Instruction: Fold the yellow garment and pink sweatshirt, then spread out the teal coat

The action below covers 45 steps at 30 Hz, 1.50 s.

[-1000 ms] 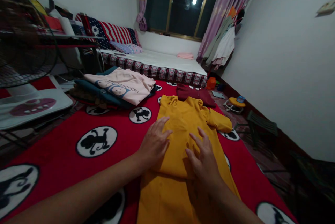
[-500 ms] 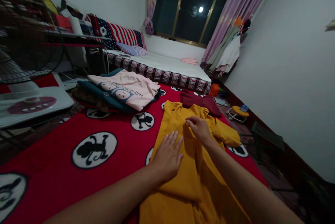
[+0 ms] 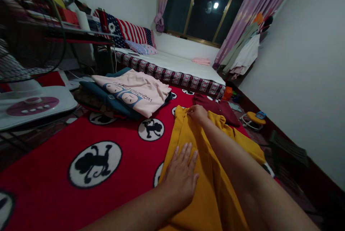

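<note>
A mustard-yellow garment with a sleeve lies lengthwise on the red blanket, which has round monkey patches. My left hand rests flat on the cloth, fingers stretched out. Farther up, my right hand has its fingers pinched on the gathered top edge of the same garment; the fingertips are partly hidden. The sleeve spreads out to the right, beyond my right forearm. Just past the top edge lies a folded maroon garment.
To the left is a pile of folded clothes with a pink printed shirt on top. A fan stands at the left edge. Behind are a low bed and a window. A small yellow-topped stool and a dark folding stool are on the right.
My right hand has moved up the garment from its upper middle to the top edge and now pinches it there. My left hand stays flat on the cloth. The view has shifted slightly.
</note>
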Tool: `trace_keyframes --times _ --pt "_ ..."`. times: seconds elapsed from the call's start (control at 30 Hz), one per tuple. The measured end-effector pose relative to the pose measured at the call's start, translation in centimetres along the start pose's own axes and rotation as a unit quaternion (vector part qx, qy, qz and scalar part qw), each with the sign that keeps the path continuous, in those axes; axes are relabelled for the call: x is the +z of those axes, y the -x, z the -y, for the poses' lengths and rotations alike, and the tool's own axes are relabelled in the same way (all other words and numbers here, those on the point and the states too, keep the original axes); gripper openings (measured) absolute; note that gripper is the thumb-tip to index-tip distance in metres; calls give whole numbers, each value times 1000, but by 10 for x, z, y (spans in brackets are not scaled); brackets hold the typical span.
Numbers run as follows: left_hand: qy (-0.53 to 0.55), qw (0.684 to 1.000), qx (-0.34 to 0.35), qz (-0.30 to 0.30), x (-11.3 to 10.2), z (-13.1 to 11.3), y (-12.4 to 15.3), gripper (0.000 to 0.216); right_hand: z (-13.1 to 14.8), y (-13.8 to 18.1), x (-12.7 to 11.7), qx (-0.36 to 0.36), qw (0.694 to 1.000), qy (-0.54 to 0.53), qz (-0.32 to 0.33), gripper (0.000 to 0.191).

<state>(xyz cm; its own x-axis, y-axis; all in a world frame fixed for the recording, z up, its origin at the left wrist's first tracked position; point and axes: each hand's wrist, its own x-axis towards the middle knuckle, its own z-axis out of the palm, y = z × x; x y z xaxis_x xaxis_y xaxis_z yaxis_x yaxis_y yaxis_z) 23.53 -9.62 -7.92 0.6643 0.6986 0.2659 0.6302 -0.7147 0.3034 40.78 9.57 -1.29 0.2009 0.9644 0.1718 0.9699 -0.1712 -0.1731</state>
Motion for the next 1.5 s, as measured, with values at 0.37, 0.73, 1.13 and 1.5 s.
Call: trace_keyframes --times 0.37,0.73,1.13,1.5 --pt "-4 1000 -4 13 -6 -3 1 60 30 -15 18 -33 999 17 -34 33" --pt "-5 1000 -1 14 -10 -3 1 60 33 -42 27 11 998 -21 -57 29" --pt "15 1000 -7 27 -11 -4 1 61 34 -48 29 1 997 -72 -8 18" --pt "1 1000 -7 -2 -5 0 -1 60 23 -8 11 -58 963 -262 8 47"
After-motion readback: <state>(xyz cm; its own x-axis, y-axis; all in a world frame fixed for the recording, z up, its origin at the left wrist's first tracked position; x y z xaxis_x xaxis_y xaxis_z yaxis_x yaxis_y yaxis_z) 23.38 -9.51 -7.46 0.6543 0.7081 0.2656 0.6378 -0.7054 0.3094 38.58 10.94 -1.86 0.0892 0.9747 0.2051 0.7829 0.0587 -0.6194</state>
